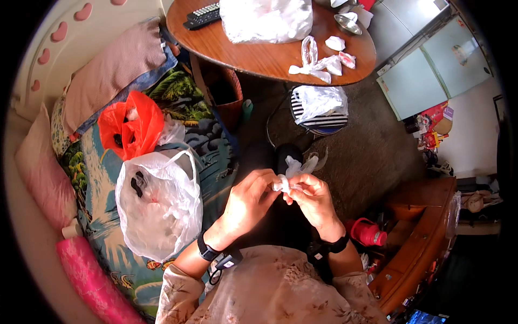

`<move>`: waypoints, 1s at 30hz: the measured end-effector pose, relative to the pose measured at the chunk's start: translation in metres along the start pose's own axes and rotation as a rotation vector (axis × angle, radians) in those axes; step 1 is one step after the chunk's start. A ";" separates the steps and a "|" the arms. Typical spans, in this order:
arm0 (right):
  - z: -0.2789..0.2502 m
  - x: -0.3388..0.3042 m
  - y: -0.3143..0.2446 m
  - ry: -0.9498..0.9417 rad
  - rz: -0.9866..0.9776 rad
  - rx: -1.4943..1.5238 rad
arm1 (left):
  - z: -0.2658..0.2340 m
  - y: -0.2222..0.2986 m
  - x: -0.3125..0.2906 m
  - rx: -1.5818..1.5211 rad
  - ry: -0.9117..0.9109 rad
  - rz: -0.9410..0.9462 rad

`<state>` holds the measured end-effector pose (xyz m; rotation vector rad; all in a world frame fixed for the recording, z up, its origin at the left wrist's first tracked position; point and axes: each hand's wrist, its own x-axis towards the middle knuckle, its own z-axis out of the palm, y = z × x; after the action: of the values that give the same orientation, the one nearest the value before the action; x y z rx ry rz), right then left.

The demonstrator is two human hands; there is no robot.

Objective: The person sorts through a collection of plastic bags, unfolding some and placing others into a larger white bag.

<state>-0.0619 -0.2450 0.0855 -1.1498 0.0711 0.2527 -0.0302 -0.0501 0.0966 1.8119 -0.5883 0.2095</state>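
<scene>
Above my lap, a thin white plastic bag (294,168) is bunched and twisted between my two hands. My left hand (250,198) pinches one side of its gathered, knot-like part. From the other side, my right hand (313,198) grips it with thumb and fingers, the fingertips close to those of the left. The bag's loose end spreads out beyond my fingers, away from me. To my left on the bed, a large white plastic bag (159,227) stands open with a small dark item inside. Behind it sits a red plastic bag (131,127).
Ahead is a round wooden table (259,56) with remote controls (202,17), a big white bag (267,21) and a knotted bag (313,67). A striped stool (321,116) with plastic on it stands below. At right are a wooden cabinet (415,243) and a red bottle (368,232).
</scene>
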 end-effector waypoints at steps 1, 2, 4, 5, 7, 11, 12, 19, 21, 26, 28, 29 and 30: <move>0.001 0.002 -0.002 -0.001 -0.005 -0.001 | 0.000 0.001 0.001 -0.015 -0.010 -0.030; 0.002 0.003 -0.005 0.019 -0.023 -0.038 | 0.000 0.000 0.001 -0.019 -0.041 -0.063; -0.002 0.007 -0.010 0.022 -0.116 -0.172 | -0.001 -0.002 0.005 -0.066 -0.071 -0.099; -0.007 0.010 -0.012 0.003 -0.190 -0.268 | -0.002 -0.003 0.006 -0.113 -0.102 -0.139; -0.011 0.014 -0.014 0.020 -0.214 -0.301 | -0.010 0.000 0.013 -0.189 -0.111 -0.165; -0.019 0.019 -0.040 0.050 -0.275 -0.411 | -0.020 -0.014 0.012 -0.365 -0.169 -0.199; -0.017 0.018 -0.041 0.056 -0.270 -0.421 | -0.020 -0.014 0.010 -0.389 -0.184 -0.245; 0.002 0.031 -0.064 0.022 -0.382 -0.614 | -0.036 -0.021 0.009 -0.899 -0.200 -0.418; 0.005 0.048 -0.083 0.053 -0.520 -0.688 | -0.048 -0.020 0.006 -0.779 -0.198 -0.367; -0.004 0.122 -0.162 0.438 -0.867 -0.722 | -0.080 -0.012 -0.033 -0.414 -0.109 -0.354; -0.024 0.156 -0.192 0.422 -0.841 -0.809 | -0.091 -0.008 -0.049 -0.280 -0.111 -0.384; -0.022 0.170 -0.200 0.441 -0.800 -0.823 | -0.096 -0.008 -0.061 -0.260 -0.090 -0.398; -0.043 0.180 -0.205 0.486 -0.776 -0.946 | -0.105 -0.007 -0.074 -0.183 -0.039 -0.414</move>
<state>0.1636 -0.3343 0.2180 -2.0555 -0.0834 -0.7727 -0.0745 0.0701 0.0932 1.7192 -0.2396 -0.1556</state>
